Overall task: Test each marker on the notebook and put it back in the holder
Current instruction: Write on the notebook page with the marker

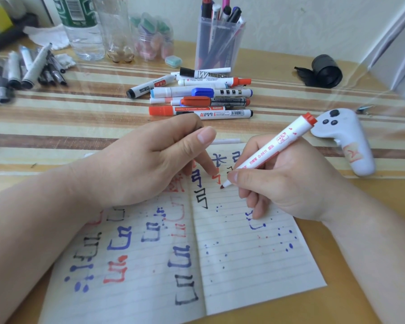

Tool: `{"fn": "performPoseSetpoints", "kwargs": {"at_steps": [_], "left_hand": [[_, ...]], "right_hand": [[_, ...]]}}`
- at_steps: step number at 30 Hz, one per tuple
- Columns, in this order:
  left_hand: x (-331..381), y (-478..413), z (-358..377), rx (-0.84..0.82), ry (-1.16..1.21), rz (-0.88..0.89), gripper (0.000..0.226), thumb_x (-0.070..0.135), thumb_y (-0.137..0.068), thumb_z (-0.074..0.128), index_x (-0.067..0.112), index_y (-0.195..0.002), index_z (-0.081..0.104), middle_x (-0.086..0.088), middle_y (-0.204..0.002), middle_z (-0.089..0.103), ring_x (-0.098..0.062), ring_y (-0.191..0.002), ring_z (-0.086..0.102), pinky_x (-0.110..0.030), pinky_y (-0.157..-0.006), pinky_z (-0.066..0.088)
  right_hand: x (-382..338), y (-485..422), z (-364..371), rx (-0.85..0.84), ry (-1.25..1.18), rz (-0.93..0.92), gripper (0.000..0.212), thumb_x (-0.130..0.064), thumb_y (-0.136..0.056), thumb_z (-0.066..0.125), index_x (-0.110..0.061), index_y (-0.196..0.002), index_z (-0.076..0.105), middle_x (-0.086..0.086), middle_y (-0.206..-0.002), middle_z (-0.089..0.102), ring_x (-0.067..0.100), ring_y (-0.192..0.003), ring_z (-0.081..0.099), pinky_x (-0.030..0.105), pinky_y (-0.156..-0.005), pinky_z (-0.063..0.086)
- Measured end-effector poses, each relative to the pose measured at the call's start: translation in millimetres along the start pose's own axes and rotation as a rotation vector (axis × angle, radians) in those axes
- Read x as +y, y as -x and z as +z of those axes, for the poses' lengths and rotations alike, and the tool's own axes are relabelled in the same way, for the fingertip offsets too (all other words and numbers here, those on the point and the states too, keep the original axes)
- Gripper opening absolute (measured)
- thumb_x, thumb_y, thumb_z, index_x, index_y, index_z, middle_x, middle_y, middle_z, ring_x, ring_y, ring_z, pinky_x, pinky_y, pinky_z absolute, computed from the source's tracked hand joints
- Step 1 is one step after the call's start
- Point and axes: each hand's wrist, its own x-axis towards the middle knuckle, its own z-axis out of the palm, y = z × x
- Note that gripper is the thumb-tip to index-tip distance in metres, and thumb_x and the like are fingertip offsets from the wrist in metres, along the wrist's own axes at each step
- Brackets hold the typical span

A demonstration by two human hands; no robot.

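One red marker (272, 149) is clamped in the right hand (290, 185) grip, tip down at the notebook (243, 265), barrel slanting far-right. The left hand (138, 164) presses the page with loose fingers. The holder (220, 43) stands far beyond.

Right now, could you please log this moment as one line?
step: testing red marker | right hand: holds marker, tip at notebook | left hand: finger on page | holder: marker not yet back

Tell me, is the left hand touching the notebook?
Touching. The head view shows fingertips of the left hand pressing down on the notebook.
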Motion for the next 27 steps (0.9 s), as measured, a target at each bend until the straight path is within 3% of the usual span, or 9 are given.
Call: {"fn": "performPoseSetpoints", "kwargs": {"at_steps": [9, 15, 27], "left_hand": [[3.4, 0.7, -0.1, -0.004, 0.035, 0.017, 0.023, 0.047, -0.101, 0.042, 0.039, -0.086, 0.057, -0.002, -0.097, 0.077, -0.001, -0.072, 0.063, -0.014, -0.069, 0.049], [2.8, 1.3, -0.6, -0.007, 0.022, 0.031, 0.024, 0.046, -0.103, 0.042, 0.042, -0.084, 0.055, -0.002, -0.098, 0.076, -0.001, -0.073, 0.063, -0.013, -0.069, 0.048], [0.7, -1.0, 1.8, -0.005, 0.013, 0.029, 0.025, 0.046, -0.103, 0.042, 0.043, -0.082, 0.055, -0.002, -0.098, 0.077, -0.004, -0.073, 0.063, -0.018, -0.069, 0.05]], "right_hand": [[-0.5, 1.0, -0.1, -0.036, -0.074, -0.03, 0.012, -0.002, -0.086, 0.076, 0.0, -0.079, 0.066, 0.015, -0.062, 0.067, 0.029, -0.051, 0.064, 0.034, -0.047, 0.053], [-2.5, 0.6, 2.1, -0.032, 0.019, -0.017, 0.013, -0.008, -0.085, 0.078, -0.004, -0.078, 0.068, 0.013, -0.063, 0.069, 0.03, -0.053, 0.067, 0.04, -0.05, 0.057], [-6.2, -0.2, 2.7, 0.012, 0.038, 0.021, 0.019, -0.003, -0.084, 0.074, -0.009, -0.069, 0.063, 0.01, -0.057, 0.065, 0.025, -0.046, 0.063, 0.031, -0.043, 0.051]]}}
